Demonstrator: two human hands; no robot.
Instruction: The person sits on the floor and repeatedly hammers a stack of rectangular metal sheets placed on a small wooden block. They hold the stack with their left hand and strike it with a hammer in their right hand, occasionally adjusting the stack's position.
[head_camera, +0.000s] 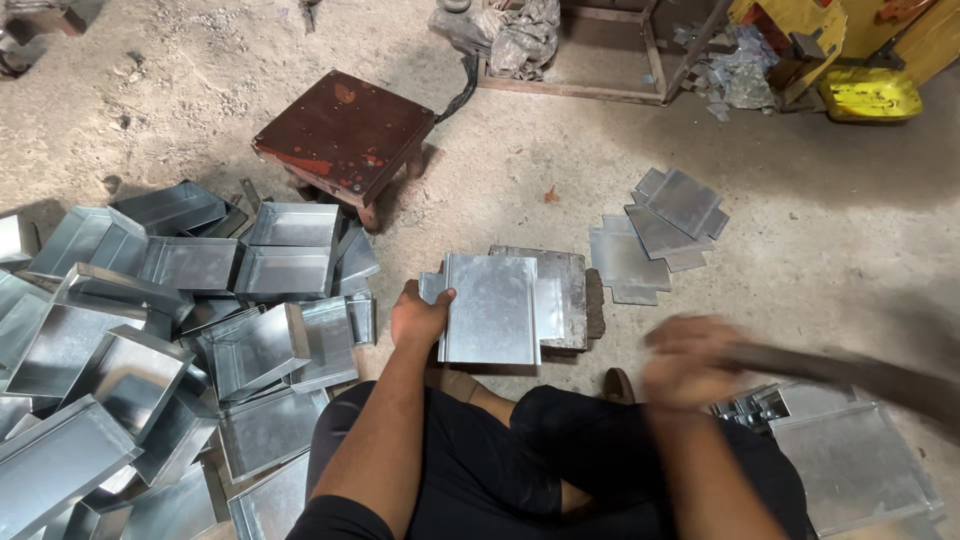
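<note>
Galvanised sheet (492, 308) on a block (572, 290), gripped at its edge by the left hand (418, 318); blurred right hand (688, 362) clenches a tool handle (850, 372).

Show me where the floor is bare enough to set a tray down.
Bare floor lies between the stool, the sheet under the left hand, and the flat blanks. More lies right of the blanks. The left is crowded with trays.

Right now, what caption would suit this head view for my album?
Left hand steadies a metal sheet on a block; blurred right hand grips a tool handle.
</note>
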